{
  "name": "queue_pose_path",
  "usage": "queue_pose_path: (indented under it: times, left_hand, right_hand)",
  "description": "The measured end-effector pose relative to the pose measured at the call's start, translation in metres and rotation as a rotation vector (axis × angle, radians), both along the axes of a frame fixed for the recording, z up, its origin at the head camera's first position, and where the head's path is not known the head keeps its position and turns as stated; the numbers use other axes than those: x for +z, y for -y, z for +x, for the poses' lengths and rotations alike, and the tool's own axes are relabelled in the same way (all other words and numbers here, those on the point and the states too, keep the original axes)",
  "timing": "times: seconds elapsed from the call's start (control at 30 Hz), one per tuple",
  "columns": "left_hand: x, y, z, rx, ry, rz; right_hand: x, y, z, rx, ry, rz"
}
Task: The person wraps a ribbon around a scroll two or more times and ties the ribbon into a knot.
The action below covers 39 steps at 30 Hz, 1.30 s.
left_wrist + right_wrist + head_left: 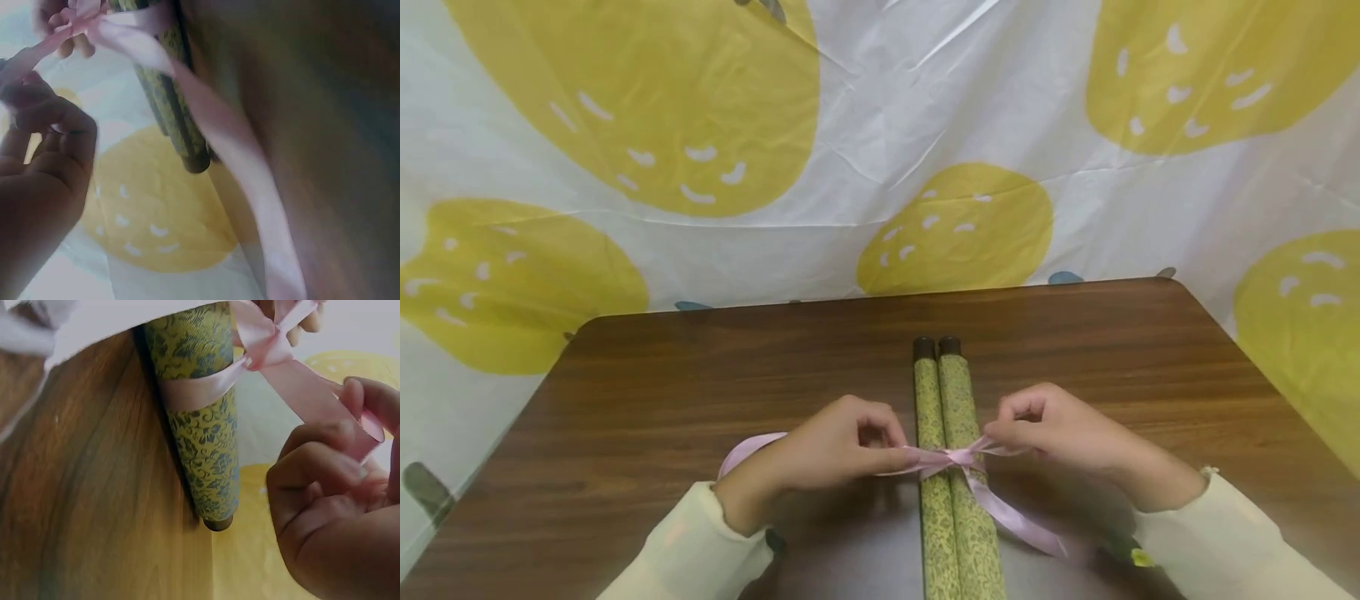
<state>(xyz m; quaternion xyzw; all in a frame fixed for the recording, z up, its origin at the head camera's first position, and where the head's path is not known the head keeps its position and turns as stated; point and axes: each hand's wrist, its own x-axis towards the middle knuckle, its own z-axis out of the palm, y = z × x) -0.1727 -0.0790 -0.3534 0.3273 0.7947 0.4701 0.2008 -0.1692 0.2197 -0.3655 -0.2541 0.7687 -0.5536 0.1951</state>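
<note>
Two patterned green-gold scroll rollers [957,400] with dark end knobs lie side by side on the table. A pink ribbon [961,457] circles them and is knotted on top, with loops to either side. My left hand [842,442] pinches the ribbon left of the knot between thumb and fingers. On the other side, my right hand [1060,433] pinches a ribbon loop [325,406], its fingers curled in the right wrist view. One loose ribbon tail [1015,525] trails toward the lower right; another length [244,169] hangs down in the left wrist view.
The brown wooden table [685,392] extends around the rollers. Behind it hangs a white cloth [760,258] printed with large yellow fruit shapes. A small yellow item [1141,557] shows beside the right sleeve; its kind is unclear.
</note>
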Motion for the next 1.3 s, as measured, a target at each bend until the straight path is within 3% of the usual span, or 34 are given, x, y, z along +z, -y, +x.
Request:
queue_pose_path:
  times: [0.13, 0.23, 0.33, 0.53, 0.87, 1.13, 1.3]
  left_hand:
    - [0.0, -0.001, 0.002, -0.016, 0.124, 0.088]
    - [0.0, 0.0, 0.003, -0.023, 0.207, 0.106]
    - [-0.001, 0.002, 0.002, -0.034, 0.222, 0.102]
    - [-0.001, 0.008, -0.001, -0.002, 0.127, 0.027]
    - [-0.008, 0.015, -0.006, 0.113, -0.119, -0.243]
    - [-0.011, 0.022, -0.009, 0.119, -0.173, -0.294]
    - [-0.013, 0.026, -0.008, 0.118, -0.199, -0.307]
  right_hand:
    - [0.004, -0.002, 0.002, 0.053, 0.08, -0.097]
    - [0.005, -0.003, 0.002, 0.067, 0.104, -0.078]
    - [0.005, -0.004, 0.003, 0.062, 0.108, -0.036]
    - [0.004, -0.007, 0.004, 0.024, 0.105, 0.059]
    - [-0.001, -0.009, 0.005, -0.079, -0.019, 0.259]
    - [-0.006, -0.014, 0.006, -0.143, -0.069, 0.312]
    - [-0.008, -0.02, 0.008, -0.137, -0.085, 0.312]
